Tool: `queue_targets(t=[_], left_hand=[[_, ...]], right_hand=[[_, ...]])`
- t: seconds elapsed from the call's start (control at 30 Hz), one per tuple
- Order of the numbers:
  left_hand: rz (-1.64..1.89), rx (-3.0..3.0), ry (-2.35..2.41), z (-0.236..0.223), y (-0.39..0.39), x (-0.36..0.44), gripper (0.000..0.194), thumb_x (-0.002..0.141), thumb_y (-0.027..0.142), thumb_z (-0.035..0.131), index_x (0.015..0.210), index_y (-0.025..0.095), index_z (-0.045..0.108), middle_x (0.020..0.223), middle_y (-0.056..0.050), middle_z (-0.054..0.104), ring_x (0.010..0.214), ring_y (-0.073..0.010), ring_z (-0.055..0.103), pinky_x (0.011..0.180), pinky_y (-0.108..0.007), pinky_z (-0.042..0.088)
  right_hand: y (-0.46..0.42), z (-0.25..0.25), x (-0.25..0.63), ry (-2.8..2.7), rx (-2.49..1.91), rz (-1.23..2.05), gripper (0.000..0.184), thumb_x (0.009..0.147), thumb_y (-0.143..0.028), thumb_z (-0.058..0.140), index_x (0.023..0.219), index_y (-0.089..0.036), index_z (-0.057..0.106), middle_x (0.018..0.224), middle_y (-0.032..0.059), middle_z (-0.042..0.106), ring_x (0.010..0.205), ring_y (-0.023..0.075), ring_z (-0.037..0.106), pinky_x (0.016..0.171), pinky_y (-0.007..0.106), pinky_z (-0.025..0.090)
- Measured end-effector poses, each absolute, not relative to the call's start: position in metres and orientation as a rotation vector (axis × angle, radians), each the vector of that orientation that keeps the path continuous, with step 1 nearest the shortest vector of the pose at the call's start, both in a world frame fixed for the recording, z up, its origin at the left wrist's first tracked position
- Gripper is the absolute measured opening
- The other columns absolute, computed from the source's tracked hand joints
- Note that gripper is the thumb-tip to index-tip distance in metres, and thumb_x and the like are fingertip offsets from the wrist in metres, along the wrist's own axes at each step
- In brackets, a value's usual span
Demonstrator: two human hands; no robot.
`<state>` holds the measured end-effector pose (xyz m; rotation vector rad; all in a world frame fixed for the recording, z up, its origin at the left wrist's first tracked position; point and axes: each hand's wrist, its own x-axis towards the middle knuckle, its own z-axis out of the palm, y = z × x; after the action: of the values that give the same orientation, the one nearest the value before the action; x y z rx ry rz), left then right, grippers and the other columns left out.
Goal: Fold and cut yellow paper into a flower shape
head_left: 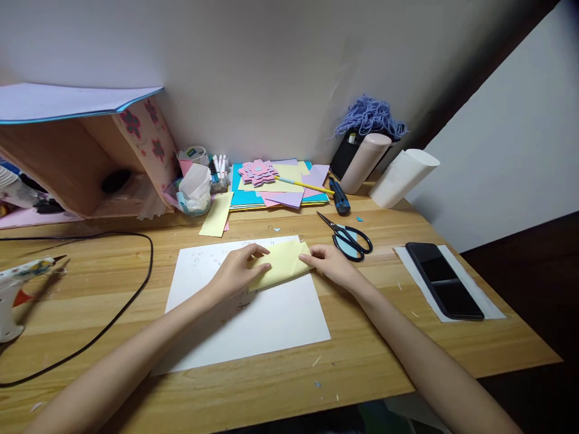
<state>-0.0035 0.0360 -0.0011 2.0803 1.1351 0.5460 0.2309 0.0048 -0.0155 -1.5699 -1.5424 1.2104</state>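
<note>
A folded piece of pale yellow paper (283, 260) lies over a white sheet (280, 319) on the wooden desk. At its left end, my left hand (237, 268) grips the yellow paper, thumb on the near side and curved fingers beyond. My right hand (332, 264) pinches the right end between thumb and fingers, near a crease. Just beyond my right hand rest black-handled scissors (346, 236), lying on a bit of light blue paper. Small pen marks show on the white sheet around my left hand.
Coloured papers (253, 198) with a pink paper flower (257, 172) and a pencil (305, 184) lie at the back, beside a utility knife (340, 198). A glue gun (20, 289) and black cord (147, 271) are left. A phone (446, 280) lies right. An open box (99, 157) stands back left.
</note>
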Motion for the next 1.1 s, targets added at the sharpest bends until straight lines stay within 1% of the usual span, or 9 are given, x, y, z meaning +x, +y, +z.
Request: queue_targets(t=[0.17,0.4,0.5,0.57,0.63,0.67,0.77,0.87,1.1], left_hand=[[0.619,2.250,1.127,-0.007,0.038,-0.003,0.031,0.081,0.037,0.047,0.106,0.019,0.053,0.108,-0.008,0.054,0.102,-0.0215,0.049,0.087,-0.036,0.038],[0.464,2.077,1.130,-0.005,0.038,-0.003,0.041,0.073,0.044,0.055,0.107,0.020,0.053,0.103,-0.008,0.058,0.091,-0.0225,0.054,0.076,-0.034,0.042],[0.328,2.024,1.126,-0.003,0.036,-0.002,0.033,0.071,0.046,0.055,0.089,0.019,0.058,0.084,-0.004,0.060,0.074,-0.0195,0.054,0.061,-0.028,0.039],[0.281,2.018,1.146,-0.002,0.035,0.000,0.029,0.071,0.047,0.054,0.071,0.018,0.055,0.067,0.000,0.055,0.061,-0.0158,0.049,0.052,-0.025,0.032],[0.319,2.004,1.166,-0.002,0.034,0.001,0.030,0.072,0.045,0.053,0.062,0.018,0.050,0.059,0.002,0.048,0.056,-0.0134,0.044,0.049,-0.024,0.027],[0.366,1.978,1.168,-0.002,0.033,0.002,0.029,0.073,0.044,0.053,0.062,0.018,0.049,0.059,0.002,0.048,0.056,-0.0129,0.043,0.049,-0.023,0.027],[0.521,1.836,1.137,-0.001,0.029,0.005,0.024,0.076,0.041,0.051,0.070,0.017,0.052,0.067,0.001,0.052,0.062,-0.0135,0.047,0.053,-0.023,0.032],[0.578,1.694,1.078,0.003,0.022,0.008,0.025,0.077,0.042,0.050,0.079,0.017,0.054,0.075,-0.001,0.057,0.069,-0.0157,0.052,0.057,-0.024,0.038],[0.508,1.459,0.961,0.004,0.007,0.017,0.038,0.079,0.044,0.049,0.102,0.016,0.058,0.091,-0.007,0.065,0.081,-0.0212,0.059,0.065,-0.028,0.044]], right_hand=[[0.004,-0.024,0.223,-1.588,-1.634,0.992,0.031,0.074,-0.044,0.052,0.067,-0.015,0.059,0.064,0.0012,0.057,0.061,0.0151,0.048,0.053,0.024,0.033],[0.002,-0.027,0.218,-1.670,-1.680,0.802,0.033,0.077,-0.045,0.048,0.060,-0.017,0.051,0.057,-0.0018,0.047,0.056,0.0122,0.041,0.050,0.023,0.029],[0.002,-0.026,0.215,-1.687,-1.641,0.801,0.031,0.078,-0.044,0.049,0.061,-0.017,0.052,0.058,-0.0022,0.048,0.057,0.0122,0.042,0.052,0.023,0.030],[0.003,-0.025,0.213,-1.649,-1.613,0.787,0.028,0.077,-0.043,0.051,0.067,-0.018,0.055,0.064,-0.0010,0.052,0.061,0.0133,0.045,0.056,0.024,0.034],[0.004,-0.024,0.211,-1.505,-1.590,0.775,0.024,0.074,-0.042,0.056,0.081,-0.019,0.058,0.081,0.0023,0.057,0.071,0.0152,0.050,0.062,0.025,0.039],[0.004,-0.023,0.210,-1.404,-1.575,0.808,0.029,0.072,-0.042,0.059,0.090,-0.019,0.057,0.091,0.0042,0.058,0.076,0.0162,0.052,0.065,0.026,0.041],[0.002,-0.018,0.206,-1.160,-1.424,1.177,0.044,0.071,-0.045,0.060,0.106,-0.020,0.052,0.099,0.0077,0.060,0.084,0.0178,0.056,0.070,0.028,0.045],[-0.004,-0.013,0.199,-1.079,-1.191,1.520,0.038,0.074,-0.047,0.057,0.098,-0.017,0.058,0.090,0.0080,0.065,0.080,0.0190,0.060,0.071,0.030,0.047],[-0.009,-0.012,0.192,-1.033,-1.230,1.450,0.036,0.067,-0.045,0.065,0.082,-0.013,0.062,0.081,0.0075,0.067,0.070,0.0188,0.060,0.064,0.028,0.046]])
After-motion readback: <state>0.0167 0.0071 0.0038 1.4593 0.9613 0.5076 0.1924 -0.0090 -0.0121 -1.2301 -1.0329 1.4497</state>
